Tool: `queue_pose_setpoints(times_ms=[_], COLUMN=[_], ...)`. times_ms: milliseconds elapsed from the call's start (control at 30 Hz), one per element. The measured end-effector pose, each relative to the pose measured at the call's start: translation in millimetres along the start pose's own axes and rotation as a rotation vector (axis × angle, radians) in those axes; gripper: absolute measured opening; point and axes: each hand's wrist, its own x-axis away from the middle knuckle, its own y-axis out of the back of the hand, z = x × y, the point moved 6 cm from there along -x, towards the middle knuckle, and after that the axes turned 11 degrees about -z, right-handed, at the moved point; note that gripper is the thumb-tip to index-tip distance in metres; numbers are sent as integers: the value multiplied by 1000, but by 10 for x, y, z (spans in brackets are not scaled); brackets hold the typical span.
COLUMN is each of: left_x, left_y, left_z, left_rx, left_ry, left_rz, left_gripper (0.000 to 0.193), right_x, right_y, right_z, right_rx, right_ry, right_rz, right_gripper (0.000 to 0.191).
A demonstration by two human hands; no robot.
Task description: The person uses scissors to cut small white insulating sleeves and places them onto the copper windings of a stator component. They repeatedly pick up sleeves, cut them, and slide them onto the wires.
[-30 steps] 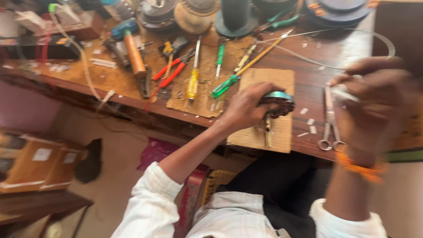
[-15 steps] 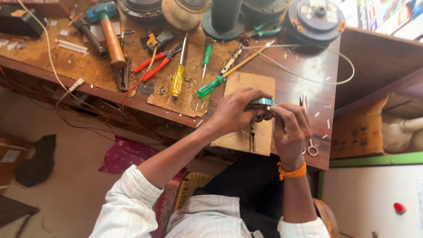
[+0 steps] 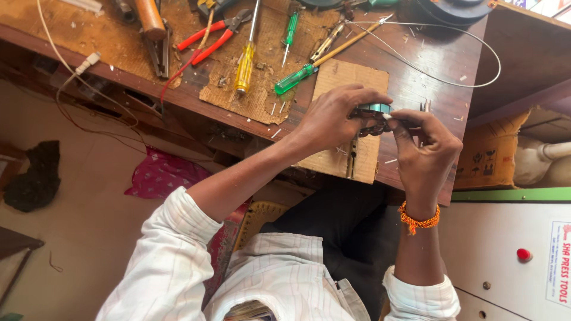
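Note:
My left hand (image 3: 333,119) grips a small round part with a teal rim (image 3: 373,111) over a piece of cardboard (image 3: 351,83) on the wooden workbench (image 3: 416,65). My right hand (image 3: 425,148) meets it from the right, its fingertips pinched on the part's edge and on something thin and pale that I cannot make out. Metal scissors (image 3: 426,107) lie mostly hidden behind my right hand. An orange thread band (image 3: 419,219) circles my right wrist.
Tools lie along the bench: a yellow screwdriver (image 3: 245,65), green screwdrivers (image 3: 294,79), red-handled pliers (image 3: 208,37), a wooden-handled hammer (image 3: 150,21). A thin grey wire (image 3: 470,80) loops at the right. A cardboard box (image 3: 488,157) and white cabinet (image 3: 511,249) stand at the right.
My right hand came in from the right, left the scissors on the bench, and joined my left hand on the round part. The view has moved closer to the bench.

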Motion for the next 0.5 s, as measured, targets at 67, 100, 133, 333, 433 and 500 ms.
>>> queue_pose_setpoints(times_ms=[67,100,133,333,433,500], left_x=[-2,-4,-3,-9,-40,-66], left_y=[19,26,32,69,72,107], left_z=[-14,-12,-8,-16,-28,-73], left_rx=[-18,-12,-6,0,-4,-3], left_ry=[-21,-14,-5,4,35,-10], left_rz=[-1,10,19,-12,-7,-9], left_gripper=[38,38,38,39,39,40], right_x=[-6,-12,-22,-111,-147,-160], right_y=[9,6,0,-61,-78,-87], right_z=[39,69,98,231,288,308], right_rx=[45,55,65,116,142,151], right_ry=[10,32,55,173,252,283], right_rz=[-1,8,19,72,79,95], right_gripper=[15,15,15,14,13,13])
